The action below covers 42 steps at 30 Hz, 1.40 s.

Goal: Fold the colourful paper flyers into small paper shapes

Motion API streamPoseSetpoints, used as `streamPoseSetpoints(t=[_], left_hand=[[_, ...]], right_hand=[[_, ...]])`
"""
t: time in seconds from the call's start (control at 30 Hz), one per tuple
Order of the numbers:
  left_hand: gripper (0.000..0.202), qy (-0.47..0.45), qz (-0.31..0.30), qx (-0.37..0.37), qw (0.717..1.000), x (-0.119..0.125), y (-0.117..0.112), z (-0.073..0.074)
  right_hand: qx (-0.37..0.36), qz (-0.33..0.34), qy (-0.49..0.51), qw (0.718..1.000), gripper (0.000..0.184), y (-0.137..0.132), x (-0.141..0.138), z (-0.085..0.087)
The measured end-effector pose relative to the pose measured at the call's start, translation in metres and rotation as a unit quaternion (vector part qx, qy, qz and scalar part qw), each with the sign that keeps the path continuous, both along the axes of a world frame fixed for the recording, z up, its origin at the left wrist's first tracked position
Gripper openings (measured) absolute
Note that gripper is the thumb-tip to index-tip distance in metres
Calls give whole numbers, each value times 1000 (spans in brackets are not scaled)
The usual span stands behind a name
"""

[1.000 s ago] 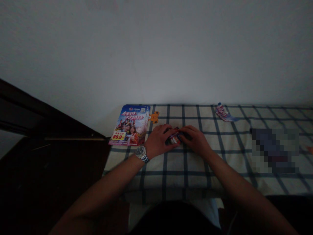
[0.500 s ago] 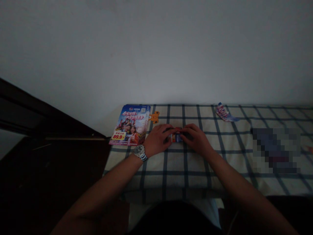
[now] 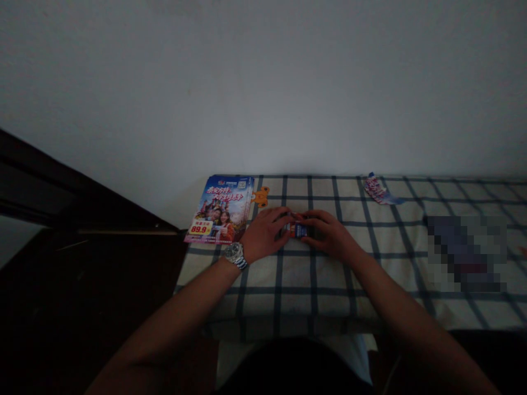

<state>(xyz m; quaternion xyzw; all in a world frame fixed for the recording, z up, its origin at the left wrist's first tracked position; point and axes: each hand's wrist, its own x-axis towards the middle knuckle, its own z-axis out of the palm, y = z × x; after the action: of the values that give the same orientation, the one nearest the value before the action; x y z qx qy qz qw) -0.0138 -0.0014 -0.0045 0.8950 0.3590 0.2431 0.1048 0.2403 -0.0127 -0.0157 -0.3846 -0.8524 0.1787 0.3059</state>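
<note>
My left hand [image 3: 265, 233], with a metal watch on the wrist, and my right hand [image 3: 329, 233] meet over a small red and blue folded paper piece [image 3: 297, 230] on the checked cloth [image 3: 313, 274]. The fingers of both hands are curled and pinch its two ends. Most of the piece is hidden between the fingertips. A stack of colourful leaflets [image 3: 219, 209] lies just left of my left hand.
A small orange paper shape [image 3: 261, 196] lies beside the leaflets near the wall. A folded red and blue paper scrap [image 3: 376, 189] sits at the back right. A blurred dark object [image 3: 465, 252] rests at the right. Dark wooden furniture [image 3: 82, 230] stands left.
The paper piece has turned from slanted to level and looks smaller and more compact between my fingers. Both hands have shifted slightly up and closer together.
</note>
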Motion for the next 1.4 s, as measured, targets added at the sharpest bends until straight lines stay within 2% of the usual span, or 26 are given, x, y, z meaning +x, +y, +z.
streamPoseSetpoints(t=[0.17,0.33,0.47,0.9,1.07,1.4], left_hand=[[51,24,-31,7,999,-4,1,4],[33,-2,-38,9,999,-3,2,5],[32,-37,-30,4,999,-3,1,4],[24,-107,17,-4,994,2,-3,5],[25,-106,48,-39,992,3,-6,6],[33,-127,33,-86,988,2,-6,8]], right_hand=[[-10,-1,7,1000,39,0,0,2],[-22,0,12,1000,44,-1,0,5],[-33,-6,39,999,53,0,0,5],[-17,-64,73,995,31,-4,-4,9],[-44,-60,84,994,25,-5,-4,11],[-110,-70,100,986,22,-4,-4,9]])
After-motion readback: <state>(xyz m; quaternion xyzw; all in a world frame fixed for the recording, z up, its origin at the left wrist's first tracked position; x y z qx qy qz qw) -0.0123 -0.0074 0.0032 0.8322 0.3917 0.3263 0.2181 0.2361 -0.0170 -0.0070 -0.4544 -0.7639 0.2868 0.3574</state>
